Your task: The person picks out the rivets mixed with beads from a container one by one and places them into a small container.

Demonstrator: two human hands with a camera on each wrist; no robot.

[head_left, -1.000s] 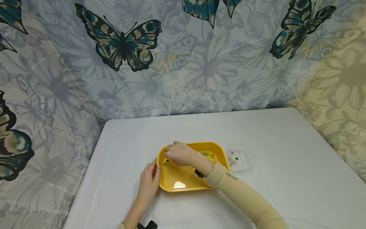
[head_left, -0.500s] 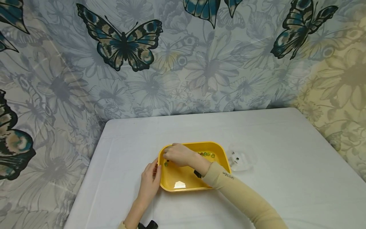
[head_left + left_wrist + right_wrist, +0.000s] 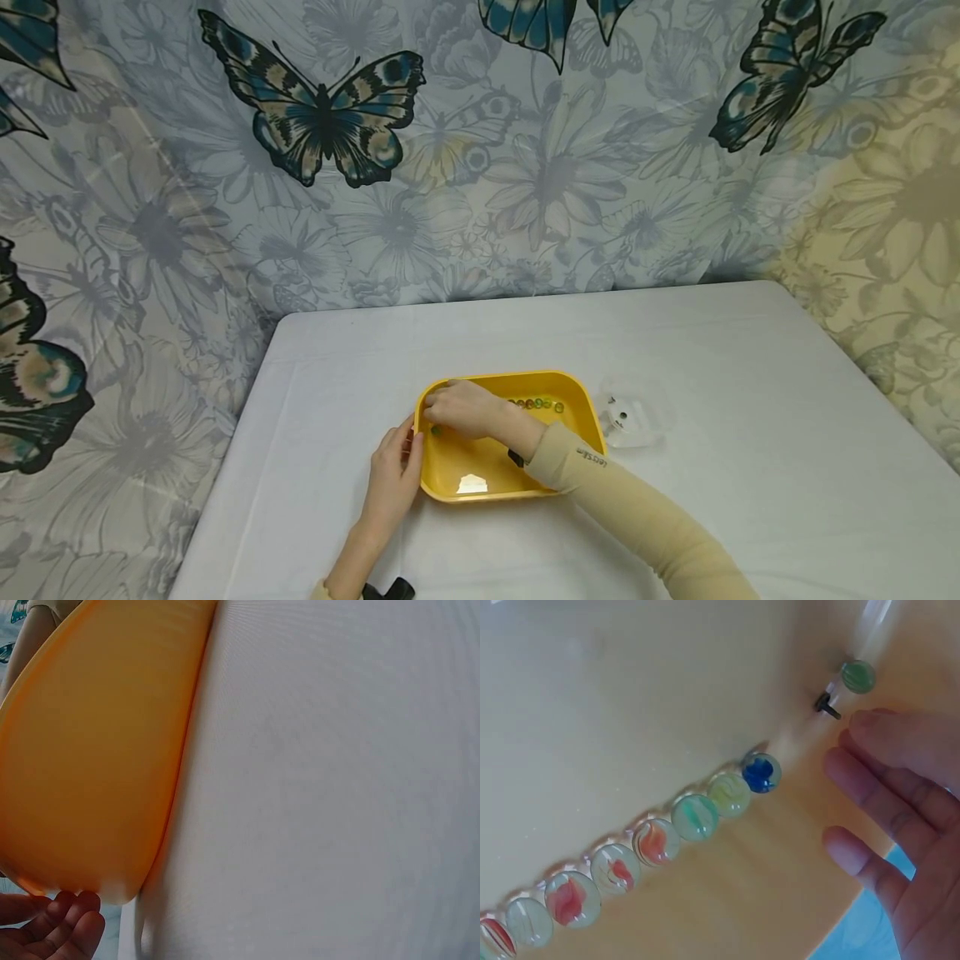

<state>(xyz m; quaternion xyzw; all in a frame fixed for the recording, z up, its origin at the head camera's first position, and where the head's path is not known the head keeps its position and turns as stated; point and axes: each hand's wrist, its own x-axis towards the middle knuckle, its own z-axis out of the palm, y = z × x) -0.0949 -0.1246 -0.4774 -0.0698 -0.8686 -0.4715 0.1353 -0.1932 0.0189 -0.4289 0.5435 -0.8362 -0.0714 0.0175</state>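
Butterfly-and-flower cloth hangs behind a white table [image 3: 675,350], and on that table, just ahead of you, sits a yellow tray [image 3: 517,492]. Its long axis runs left to right across your view, with the rounded short ends toward either side. Your left hand [image 3: 393,479] rests against the tray's left end; the left wrist view shows its fingers [image 3: 71,922] loosely bent at the lower outer wall [image 3: 97,765], touching the rim rather than wrapped round it, holding nothing. Your right hand [image 3: 459,408] reaches inside the tray at its far-left corner; the right wrist view shows the fingers [image 3: 877,787] relaxed and slightly spread, gripping nothing. Just beyond those fingertips lies a single green marble [image 3: 858,676] with a small dark peg-like piece [image 3: 826,705] beside it; what that piece is cannot be told. A row of marbles [image 3: 652,844] lines up along the foot of the tray's far wall, touching one another, so the row follows the tray's long axis; a blue marble [image 3: 761,772] ends the row nearest your fingers, with a small gap between it and the green one. To the right of the tray, near but apart, a clear plastic container [image 3: 630,421] sits on the table. Your right forearm, in a beige sleeve [image 3: 637,517], crosses the tray's near-right corner and hides part of its floor in the head view.
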